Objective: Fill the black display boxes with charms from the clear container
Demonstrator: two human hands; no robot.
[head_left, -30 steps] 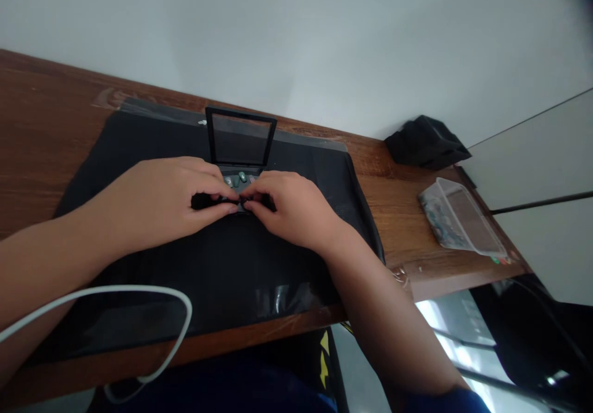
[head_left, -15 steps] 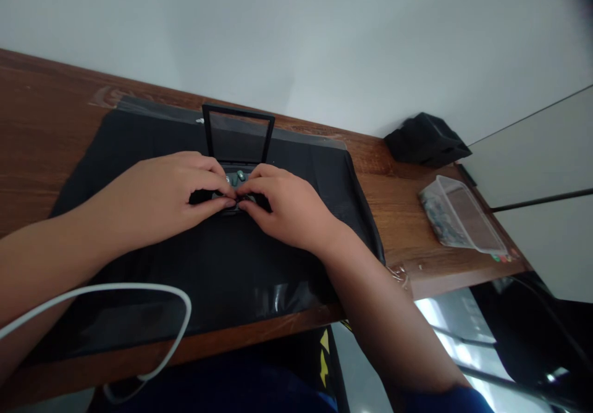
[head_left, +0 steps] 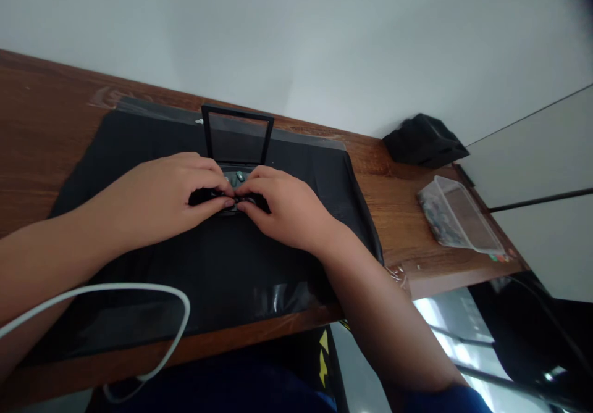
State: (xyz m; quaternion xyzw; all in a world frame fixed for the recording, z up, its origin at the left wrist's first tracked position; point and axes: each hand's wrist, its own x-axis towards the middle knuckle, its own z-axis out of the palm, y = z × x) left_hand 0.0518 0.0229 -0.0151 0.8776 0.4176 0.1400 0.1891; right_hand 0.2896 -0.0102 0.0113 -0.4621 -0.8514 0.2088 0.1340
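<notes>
A small black case [head_left: 238, 161] lies on the black sheet, its clear, black-framed lid [head_left: 237, 135] raised at the back. Small greenish glossy pieces [head_left: 239, 177] show inside, between my fingers. My left hand [head_left: 173, 194] comes in from the left with thumb and forefinger pinched over the case. From the right, my right hand [head_left: 287, 209] pinches in the same way, its fingertips almost meeting the left ones. Something small and dark sits between the fingertips, but its kind is hidden.
A black sheet [head_left: 208, 283] is taped over the wooden table [head_left: 393, 197]. On the right stand a clear plastic tub [head_left: 456, 215] with small pieces inside and a black block-shaped object [head_left: 425, 141] by the wall. A white cable [head_left: 139, 287] loops across my left forearm.
Almost nothing differs. Both hands keep their pinch over the case, with only a tiny shift of the fingertips and of the view.
</notes>
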